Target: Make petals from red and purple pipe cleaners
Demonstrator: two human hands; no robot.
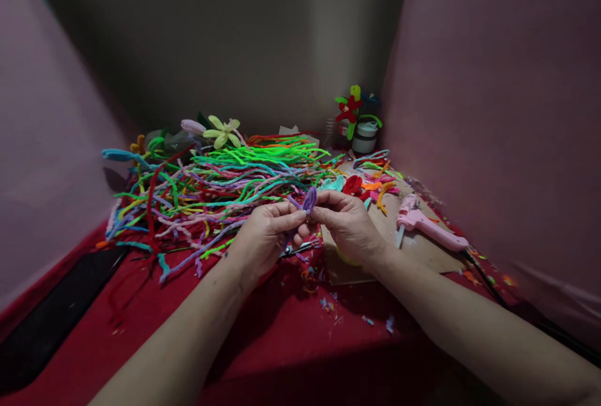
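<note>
Between my two hands is a purple pipe cleaner (310, 198), bent into a small petal-like loop. My left hand (272, 228) pinches its lower end between thumb and fingers. From the other side, my right hand (345, 221) closes thumb and forefinger on the base of the loop. Scissors (303, 248) lie on the table just beneath the hands, partly covered by them. Behind my left hand spreads a large pile of colourful pipe cleaners (225, 184). Red pipe-cleaner petals (354, 186) and light teal petals (332, 184) lie just beyond my right hand.
A pink glue gun (429, 224) rests on a cardboard sheet (352, 273) at right, its cord running off right. A black flat object (61, 312) lies at left. Finished flowers (350, 109) stand by a jar (365, 137) at the back. Fuzz scraps dot the red cloth (282, 343).
</note>
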